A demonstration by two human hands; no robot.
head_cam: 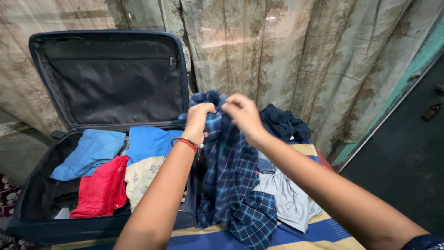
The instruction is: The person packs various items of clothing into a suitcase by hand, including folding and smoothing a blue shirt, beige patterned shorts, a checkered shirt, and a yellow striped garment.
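A dark blue checked shirt [231, 185] hangs in front of me, lifted off the bed. My left hand [199, 118] is closed on its top edge, with red and metal bangles on the wrist. My right hand [243, 113] pinches the same edge just to the right, the two hands almost touching. The shirt's lower part trails down onto a striped blue and yellow bedsheet [319, 234].
An open dark blue suitcase [46, 227] stands to the left, its lid [111, 76] upright. Inside lie folded light blue, blue, red and cream clothes. A grey garment [291, 199] and a dark navy one [282, 122] lie right of the shirt. Patterned curtains hang behind.
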